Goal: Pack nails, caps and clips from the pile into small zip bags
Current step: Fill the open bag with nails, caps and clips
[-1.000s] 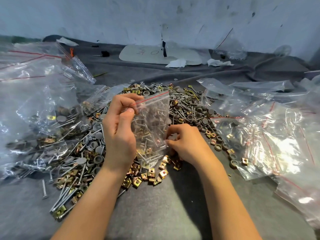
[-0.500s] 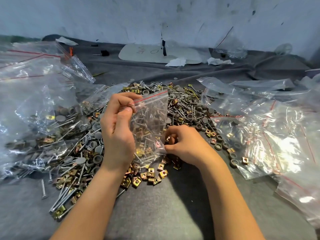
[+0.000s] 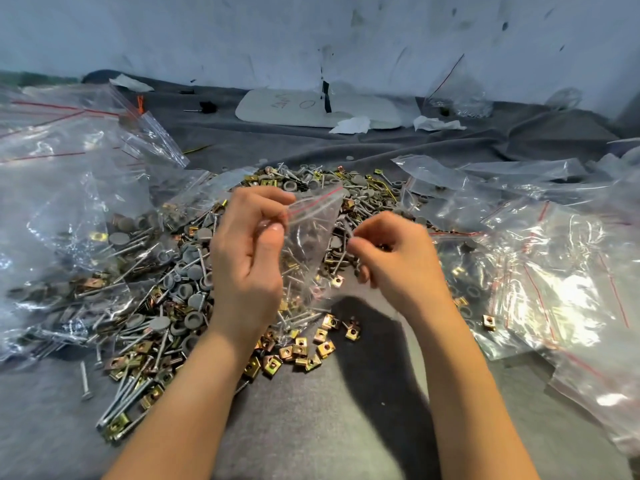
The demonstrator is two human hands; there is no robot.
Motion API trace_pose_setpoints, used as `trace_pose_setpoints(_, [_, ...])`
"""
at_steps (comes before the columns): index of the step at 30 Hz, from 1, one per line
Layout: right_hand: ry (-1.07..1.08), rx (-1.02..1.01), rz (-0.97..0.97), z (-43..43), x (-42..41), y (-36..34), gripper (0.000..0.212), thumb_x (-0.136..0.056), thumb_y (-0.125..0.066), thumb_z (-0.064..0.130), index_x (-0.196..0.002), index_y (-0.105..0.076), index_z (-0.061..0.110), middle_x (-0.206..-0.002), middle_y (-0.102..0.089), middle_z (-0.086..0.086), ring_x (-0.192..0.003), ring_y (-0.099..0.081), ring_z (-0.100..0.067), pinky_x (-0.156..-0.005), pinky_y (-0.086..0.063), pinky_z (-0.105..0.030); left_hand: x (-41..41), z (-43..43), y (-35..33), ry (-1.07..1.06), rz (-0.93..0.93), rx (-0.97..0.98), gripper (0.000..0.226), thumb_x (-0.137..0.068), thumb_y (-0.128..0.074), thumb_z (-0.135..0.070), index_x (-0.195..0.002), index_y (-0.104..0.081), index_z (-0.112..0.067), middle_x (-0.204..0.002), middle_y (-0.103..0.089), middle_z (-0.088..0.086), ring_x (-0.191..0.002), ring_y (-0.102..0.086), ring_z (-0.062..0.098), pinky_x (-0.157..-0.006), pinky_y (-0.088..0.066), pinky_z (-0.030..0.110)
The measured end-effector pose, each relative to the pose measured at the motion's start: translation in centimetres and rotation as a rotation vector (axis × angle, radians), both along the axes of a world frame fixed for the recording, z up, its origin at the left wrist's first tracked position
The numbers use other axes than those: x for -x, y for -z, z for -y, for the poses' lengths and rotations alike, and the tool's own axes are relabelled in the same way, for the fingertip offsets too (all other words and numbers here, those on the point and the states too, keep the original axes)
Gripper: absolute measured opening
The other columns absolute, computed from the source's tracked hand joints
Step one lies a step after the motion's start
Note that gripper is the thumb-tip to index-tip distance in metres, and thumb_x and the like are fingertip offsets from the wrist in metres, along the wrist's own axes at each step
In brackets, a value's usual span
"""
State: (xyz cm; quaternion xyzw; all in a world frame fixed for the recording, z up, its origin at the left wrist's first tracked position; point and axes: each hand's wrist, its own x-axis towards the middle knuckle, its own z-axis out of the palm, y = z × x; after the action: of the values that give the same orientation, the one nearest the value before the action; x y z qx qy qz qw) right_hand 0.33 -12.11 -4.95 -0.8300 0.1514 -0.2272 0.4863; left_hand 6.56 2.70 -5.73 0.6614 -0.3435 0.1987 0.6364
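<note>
Grey cloth covers the bench. At its middle lies the pile: long steel nails, round grey caps and brass-coloured square clips, all mixed together. The clips are thickest along the pile's near margin, and the nails trail toward the near-left corner.

The small zip bag hangs above the near side of the pile, between the two hands. It is clear plastic with a red line at the mouth. Nails show through it, with a few clips low down. Whether its lower end touches the pile cannot be told.

The left grip holds the bag at its top left edge, with thumb and fingers pinched on the plastic just under the red line. The right grip is narrow. Its fingers are curled and its thumb and forefinger are drawn together just beside the bag's right edge. The tips are blurred, so it cannot be told whether they hold anything.

Large clear bags are heaped along the left edge, and more bags lie along the right edge, several holding hardware. At the far edge, against the wall, lies a pale flat board, with crumpled white paper just in front of it.
</note>
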Motion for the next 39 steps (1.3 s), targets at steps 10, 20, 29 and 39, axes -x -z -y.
trace_pose_setpoints(10, [-0.055,0.319,0.467,-1.8,1.4,-3.2,0.009,-0.086,-0.065,0.002,-0.092,-0.069,0.007,-0.087,-0.063,0.000,-0.075,-0.056,-0.006,-0.067,-0.041,-0.012,0.2,0.0,0.5,0.086,0.191,-0.102,0.012,-0.088,-0.042,-0.010,-0.090,-0.053,-0.012,-0.109,-0.057,0.010,-0.098,-0.056,0.020,-0.079,-0.048,0.044])
trace_pose_setpoints(20, [0.009,0.003,0.500,-1.1,1.5,-3.1,0.016,-0.091,-0.060,0.012,-0.102,-0.068,0.021,-0.090,-0.068,0.004,-0.064,-0.058,-0.017,-0.053,-0.046,-0.030,0.2,0.1,0.3,0.084,0.082,0.040,0.017,-0.092,-0.038,-0.007,-0.098,-0.051,-0.015,-0.113,-0.055,0.004,-0.106,-0.055,0.017,-0.090,-0.046,0.026])
trace_pose_setpoints(29, [0.061,0.252,-0.229,0.8,-0.7,1.6,0.027,-0.087,-0.058,0.004,-0.088,-0.069,0.028,-0.092,-0.063,0.007,-0.066,-0.054,-0.003,-0.058,-0.038,-0.018,-0.2,-0.2,0.6,0.142,-0.112,0.217,0.038,-0.095,-0.036,-0.002,-0.097,-0.054,-0.036,-0.115,-0.059,-0.011,-0.115,-0.055,0.022,-0.103,-0.042,0.058])
trace_pose_setpoints(39, [0.003,0.475,-0.445,-0.2,-1.2,1.9,0.014,-0.089,-0.061,0.013,-0.092,-0.069,0.024,-0.096,-0.044,0.000,-0.086,-0.050,-0.024,-0.069,-0.037,-0.030,-0.1,-0.2,0.5,0.175,-0.139,0.275,0.034,-0.094,-0.040,-0.014,-0.095,-0.058,-0.042,-0.114,-0.061,-0.013,-0.117,-0.056,0.024,-0.104,-0.044,0.047])
